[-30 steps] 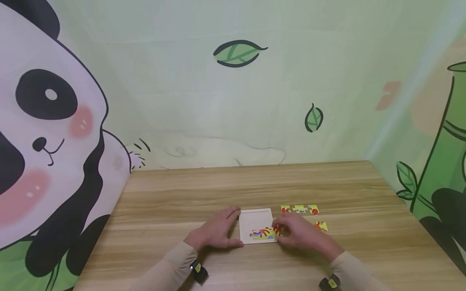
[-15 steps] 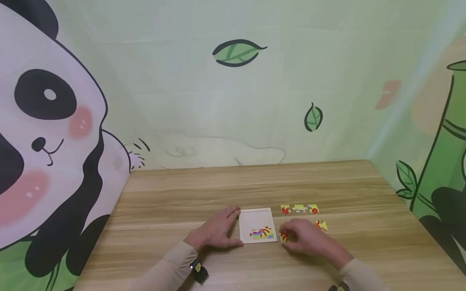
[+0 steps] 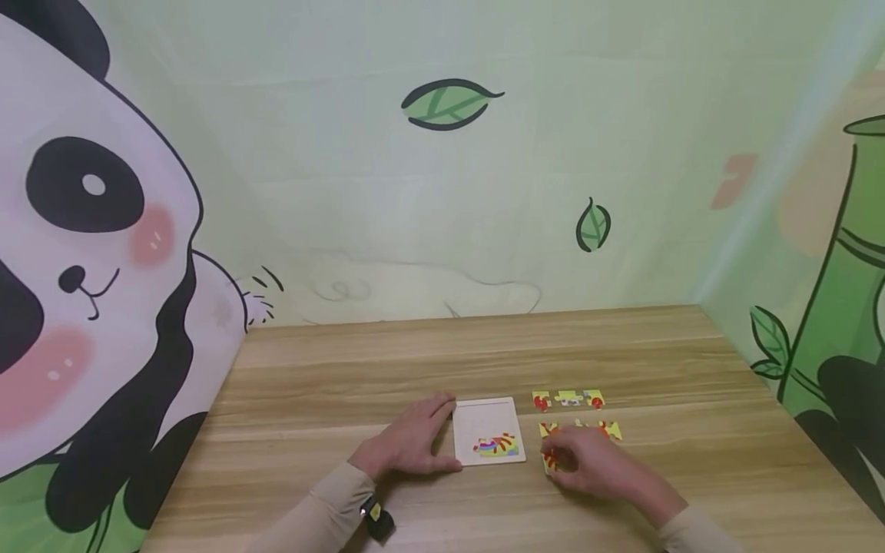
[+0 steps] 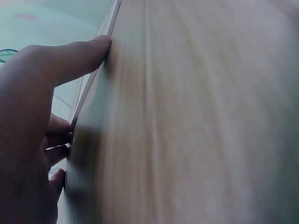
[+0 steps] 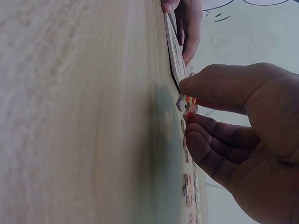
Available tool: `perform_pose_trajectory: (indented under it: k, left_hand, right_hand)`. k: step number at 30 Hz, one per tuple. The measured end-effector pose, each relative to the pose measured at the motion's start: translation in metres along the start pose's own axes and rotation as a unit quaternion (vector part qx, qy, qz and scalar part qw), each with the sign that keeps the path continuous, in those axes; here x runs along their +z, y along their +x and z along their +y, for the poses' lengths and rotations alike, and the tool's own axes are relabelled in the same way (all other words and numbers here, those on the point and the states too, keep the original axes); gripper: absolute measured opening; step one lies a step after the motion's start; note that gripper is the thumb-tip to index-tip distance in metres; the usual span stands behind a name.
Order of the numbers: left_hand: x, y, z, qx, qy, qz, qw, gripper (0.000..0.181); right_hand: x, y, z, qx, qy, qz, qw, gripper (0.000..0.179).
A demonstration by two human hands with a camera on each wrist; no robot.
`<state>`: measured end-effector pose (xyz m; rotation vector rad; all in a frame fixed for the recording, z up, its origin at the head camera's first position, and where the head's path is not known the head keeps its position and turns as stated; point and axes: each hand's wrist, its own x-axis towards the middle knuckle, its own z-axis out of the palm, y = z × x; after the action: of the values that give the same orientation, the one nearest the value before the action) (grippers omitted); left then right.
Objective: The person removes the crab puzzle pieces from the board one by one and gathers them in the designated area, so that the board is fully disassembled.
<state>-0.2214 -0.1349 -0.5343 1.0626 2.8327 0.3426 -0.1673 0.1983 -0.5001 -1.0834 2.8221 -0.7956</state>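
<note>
A pale square puzzle tray lies on the table, with a few joined, brightly coloured pieces at its lower right. My left hand rests at the tray's left side, fingers at the upper corner and thumb at the lower one. To the right of the tray, my right hand pinches a red and yellow puzzle piece between thumb and fingertips, low over the table. The right wrist view shows this piece tilted, with the thumb covering part of it.
Beyond my right hand lies a row of loose puzzle pieces. A nearer row, with an orange and yellow piece at its right end, is partly hidden by the hand. The wooden table ends at a printed backdrop.
My right hand has drawn back from the tray's lower right corner to the right and slightly nearer, taking the puzzle piece with it. My left hand stays at the tray.
</note>
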Motion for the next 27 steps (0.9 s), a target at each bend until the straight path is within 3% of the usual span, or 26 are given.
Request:
perform_pose_trajectory:
  k: [14,27]
  left_hand:
    - [0.0003,0.0007,-0.0014,-0.003,0.008,0.003,1.0,0.102]
    - [0.0008,-0.0009,-0.0013,-0.004,0.001,0.001,1.0,0.102]
  right_hand:
    - [-0.0015,-0.0064,0.0056,-0.014,-0.028,0.008,0.9995,0.019]
    - [-0.0064,-0.0088,0.0072,0.016,-0.026,-0.024,0.9993,0.019]
